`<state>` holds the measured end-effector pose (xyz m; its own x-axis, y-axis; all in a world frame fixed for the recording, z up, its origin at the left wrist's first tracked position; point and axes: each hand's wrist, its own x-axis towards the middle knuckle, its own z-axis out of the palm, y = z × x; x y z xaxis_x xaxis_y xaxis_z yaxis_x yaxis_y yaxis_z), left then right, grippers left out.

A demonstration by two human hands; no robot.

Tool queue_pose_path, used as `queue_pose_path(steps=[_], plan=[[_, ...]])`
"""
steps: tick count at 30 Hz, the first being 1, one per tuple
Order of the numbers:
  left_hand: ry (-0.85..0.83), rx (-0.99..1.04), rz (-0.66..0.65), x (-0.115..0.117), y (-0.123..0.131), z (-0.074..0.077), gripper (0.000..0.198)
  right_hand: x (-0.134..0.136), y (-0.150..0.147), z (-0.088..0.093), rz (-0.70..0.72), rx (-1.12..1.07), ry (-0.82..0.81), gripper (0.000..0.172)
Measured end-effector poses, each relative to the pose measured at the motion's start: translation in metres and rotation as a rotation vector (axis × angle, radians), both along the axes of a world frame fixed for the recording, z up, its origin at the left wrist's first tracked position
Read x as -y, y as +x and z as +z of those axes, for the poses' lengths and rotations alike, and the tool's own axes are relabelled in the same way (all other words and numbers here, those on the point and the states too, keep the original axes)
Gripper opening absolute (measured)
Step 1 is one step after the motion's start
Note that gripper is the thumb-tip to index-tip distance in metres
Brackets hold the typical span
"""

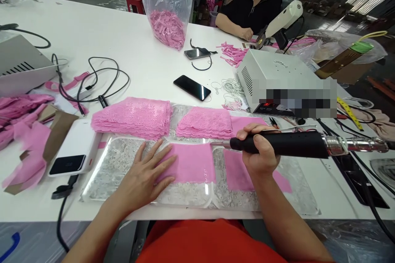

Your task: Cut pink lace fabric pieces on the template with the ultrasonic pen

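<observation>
My left hand [143, 181] lies flat, fingers spread, on the left edge of a pink fabric piece [194, 162]. The piece rests on a clear mat or board [185, 197] over the white table. In my right hand [262, 156] is a black cylindrical hand tool [296, 144] with a metal tip and a metal rear fitting. Its tip points left, at the fabric's upper right corner; whether it touches cannot be told. Further right, another pink piece [239, 172] is partly covered by my right hand and forearm. Behind stand two stacks of pink lace pieces, a larger one [132, 119] and a smaller one [203, 123].
A white power bank [75, 148] with a cable sits left. A black phone [191, 87] lies behind the stacks. The grey machine box [277, 78] stands at back right. Across the table are a bag of pink scraps [168, 28] and a seated person [247, 8].
</observation>
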<state>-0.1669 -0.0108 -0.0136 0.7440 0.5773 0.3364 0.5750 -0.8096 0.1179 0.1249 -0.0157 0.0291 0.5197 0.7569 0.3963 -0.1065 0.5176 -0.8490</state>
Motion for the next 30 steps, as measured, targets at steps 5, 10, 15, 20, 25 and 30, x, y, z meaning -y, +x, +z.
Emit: queue_pose_path(steps=[5, 10, 15, 20, 25, 30], plan=[[-0.013, 0.008, -0.005, -0.001, -0.001, 0.0, 0.043, -0.001, -0.001, -0.001, 0.001, 0.051, 0.003, 0.003], [-0.03, 0.007, -0.003, 0.0, -0.002, 0.002, 0.044, -0.001, 0.002, 0.001, 0.006, 0.01, 0.009, 0.005], [-0.058, -0.001, 0.006, 0.001, -0.001, 0.005, 0.044, 0.008, 0.011, 0.003, 0.038, -0.031, -0.02, 0.008], [-0.088, -0.004, 0.013, 0.001, -0.001, 0.006, 0.044, 0.014, 0.013, 0.004, 0.072, -0.004, -0.011, 0.008], [-0.086, -0.003, 0.011, 0.001, -0.001, 0.006, 0.043, 0.013, 0.01, 0.003, 0.077, -0.007, -0.016, 0.008], [-0.061, -0.009, 0.0, 0.001, 0.0, 0.007, 0.043, 0.013, 0.009, 0.003, 0.107, -0.017, -0.014, 0.008]])
